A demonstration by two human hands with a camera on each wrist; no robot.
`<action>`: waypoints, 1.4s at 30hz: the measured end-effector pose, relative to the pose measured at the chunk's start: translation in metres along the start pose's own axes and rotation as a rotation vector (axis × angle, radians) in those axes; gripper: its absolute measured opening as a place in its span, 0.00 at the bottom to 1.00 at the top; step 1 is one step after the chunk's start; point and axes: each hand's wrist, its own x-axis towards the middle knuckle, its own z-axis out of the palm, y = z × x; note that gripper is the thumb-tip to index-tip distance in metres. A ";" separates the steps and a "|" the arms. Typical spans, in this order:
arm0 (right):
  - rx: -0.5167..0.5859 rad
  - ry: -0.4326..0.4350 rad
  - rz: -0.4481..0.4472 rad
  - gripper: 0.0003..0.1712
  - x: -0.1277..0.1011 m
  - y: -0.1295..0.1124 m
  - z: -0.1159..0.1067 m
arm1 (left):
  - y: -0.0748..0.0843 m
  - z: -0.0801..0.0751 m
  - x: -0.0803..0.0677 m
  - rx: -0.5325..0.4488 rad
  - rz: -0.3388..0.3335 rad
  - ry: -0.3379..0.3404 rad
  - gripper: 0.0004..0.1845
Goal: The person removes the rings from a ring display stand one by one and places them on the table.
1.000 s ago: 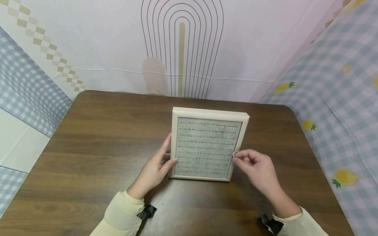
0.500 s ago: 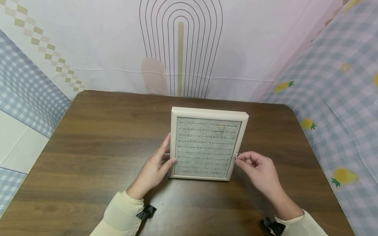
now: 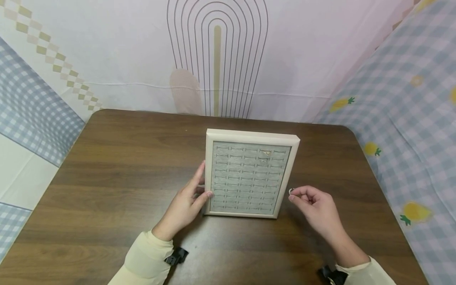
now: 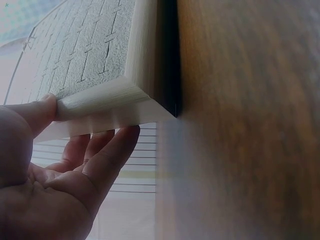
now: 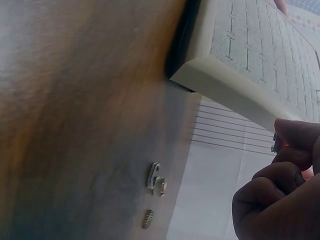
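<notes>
A ring display board (image 3: 231, 178) with a cream frame and grey slotted padding stands tilted on the table. My left hand (image 3: 183, 208) holds its left edge, thumb (image 4: 47, 102) on the front, other fingers along the side. Two small rings sit in slots near the upper right: a gold-coloured ring (image 3: 265, 152) and a fainter ring (image 3: 264, 160) below it. To the right of the board, apart from it, my right hand (image 3: 317, 206) pinches a small silver-coloured ring (image 3: 290, 191) between thumb and index finger. In the right wrist view the fingers mostly cover that ring (image 5: 275, 143).
Behind the board, in the right wrist view, loose rings lie on the table: an upright ring (image 5: 153, 175), a second ring (image 5: 160, 186) against it, and a third ring (image 5: 148, 219) apart. The brown wooden table (image 3: 117, 178) ends at a patterned cloth (image 3: 303, 59) at the back.
My right hand has drawn away from the board's right edge, rightward and slightly toward me, still pinching the ring. The left hand and the board have stayed in place.
</notes>
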 end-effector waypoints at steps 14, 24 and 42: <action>-0.034 0.010 0.131 0.08 0.005 0.025 -0.005 | -0.001 -0.001 0.000 -0.013 -0.003 -0.003 0.48; -0.134 -0.026 0.174 0.09 0.008 0.040 -0.012 | 0.000 -0.001 0.001 0.001 0.023 -0.003 0.49; -0.159 -0.129 0.263 0.12 0.013 0.062 -0.017 | -0.001 -0.001 0.001 -0.011 0.018 -0.009 0.48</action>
